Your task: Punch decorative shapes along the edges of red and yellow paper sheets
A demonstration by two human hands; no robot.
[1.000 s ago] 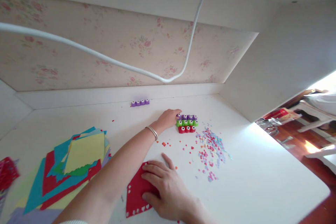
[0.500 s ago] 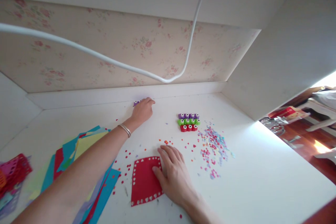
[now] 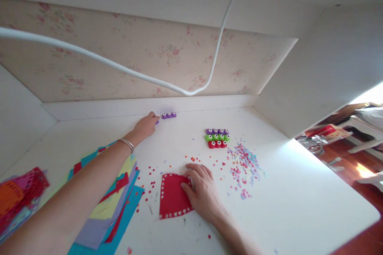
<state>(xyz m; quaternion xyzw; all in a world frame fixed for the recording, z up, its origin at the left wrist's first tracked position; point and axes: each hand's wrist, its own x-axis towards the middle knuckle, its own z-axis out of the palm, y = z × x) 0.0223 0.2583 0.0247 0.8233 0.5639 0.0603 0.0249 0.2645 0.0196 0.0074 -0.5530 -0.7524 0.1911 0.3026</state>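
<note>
At the back of the white table (image 3: 299, 191), my left hand (image 3: 146, 125) has its fingers closed on a small purple craft punch (image 3: 157, 122), mostly hidden by the fingertips. Just right of it three more purple craft punches (image 3: 169, 115) stand in a row by the back wall. My right hand (image 3: 201, 187) lies over the right edge of a red paper (image 3: 174, 193), thumb on the sheet and fingers slightly bent. Tiny cut-out shapes line the left, top and bottom borders of that sheet.
Purple, green and red craft punches (image 3: 218, 138) stand in rows at centre right. Beside them lies punched confetti (image 3: 245, 163). Coloured paper sheets (image 3: 119, 207) are stacked under my left forearm, and punched papers (image 3: 24, 191) lie far left. A white cable (image 3: 125, 69) hangs in front.
My left hand has moved left along the back of the table, uncovering the row of three purple punches. My right hand stays on the red paper while the view has shifted slightly.
</note>
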